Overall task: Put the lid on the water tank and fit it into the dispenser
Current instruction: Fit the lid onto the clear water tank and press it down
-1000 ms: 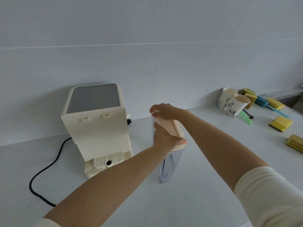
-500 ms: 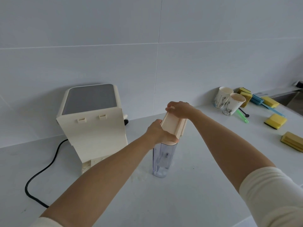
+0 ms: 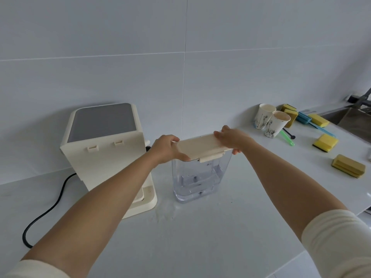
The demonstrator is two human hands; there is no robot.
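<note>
Fingers of left hand [image 3: 166,148] and right hand [image 3: 232,138] grip one lid [image 3: 200,146], seemingly seated on one water tank [image 3: 197,177].

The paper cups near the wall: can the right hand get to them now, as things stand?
Probably not at once. The right hand is gripping the lid over the tank, so it must let go first. Beyond that, the counter between it and the paper cups looks free.

Lid [image 3: 200,146] on tank [image 3: 197,177], right of dispenser [image 3: 106,153].
</note>
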